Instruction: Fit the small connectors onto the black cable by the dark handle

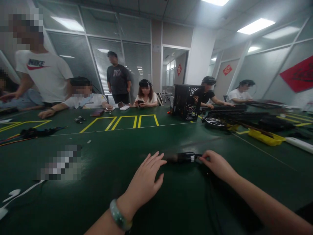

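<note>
A black cable bundle with a white tag lies on the green counter, between the two hands. The left hand's grip is open, fingers spread, its tips touching the bundle's left end. The right hand's grip curls against the other end; whether it is closed on it, I cannot tell. Farther off stand a black perforated crate, its contents hidden, and a yellow tray with dark cables lying beside and across it.
</note>
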`<state>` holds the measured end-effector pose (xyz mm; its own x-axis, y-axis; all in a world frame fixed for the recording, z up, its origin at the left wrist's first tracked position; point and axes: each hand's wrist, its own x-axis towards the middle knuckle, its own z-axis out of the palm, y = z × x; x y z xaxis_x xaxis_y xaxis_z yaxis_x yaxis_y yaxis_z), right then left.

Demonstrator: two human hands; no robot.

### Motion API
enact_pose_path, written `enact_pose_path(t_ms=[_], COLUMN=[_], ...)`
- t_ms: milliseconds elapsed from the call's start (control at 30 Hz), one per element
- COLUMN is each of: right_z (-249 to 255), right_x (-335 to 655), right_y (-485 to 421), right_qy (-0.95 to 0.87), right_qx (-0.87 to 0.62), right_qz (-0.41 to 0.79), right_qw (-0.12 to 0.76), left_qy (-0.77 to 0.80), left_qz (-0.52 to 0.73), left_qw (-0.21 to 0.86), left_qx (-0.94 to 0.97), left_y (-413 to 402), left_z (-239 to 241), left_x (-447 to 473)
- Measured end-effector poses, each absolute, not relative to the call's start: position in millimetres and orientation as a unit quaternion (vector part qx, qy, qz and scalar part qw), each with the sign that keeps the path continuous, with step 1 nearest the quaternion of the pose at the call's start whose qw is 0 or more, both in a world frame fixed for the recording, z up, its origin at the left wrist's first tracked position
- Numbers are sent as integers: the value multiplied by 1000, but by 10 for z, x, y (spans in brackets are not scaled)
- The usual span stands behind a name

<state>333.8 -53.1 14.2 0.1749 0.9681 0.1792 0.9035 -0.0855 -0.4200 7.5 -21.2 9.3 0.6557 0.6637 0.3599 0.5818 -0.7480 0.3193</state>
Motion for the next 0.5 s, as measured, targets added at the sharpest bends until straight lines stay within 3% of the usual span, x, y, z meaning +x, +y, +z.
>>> enact_pose_path(t_ms=[233, 400, 500], right_z=[-77, -267, -291], right_x=[5448, 6416, 6578], right_y=[-1382, -1649, -1661], right_qy=[-413, -293, -307], right_qx=[-884, -934, -920], right_qz=[46, -11, -149], right_qw=[216, 205, 192], left_qy=[325, 322, 329], left_qz=[88, 66, 58], left_qw=[242, 270, 280], left_qx=[910, 905, 900], left_y=[-190, -150, -140], left_z=[2, -60, -73], left_x=[47, 30, 30])
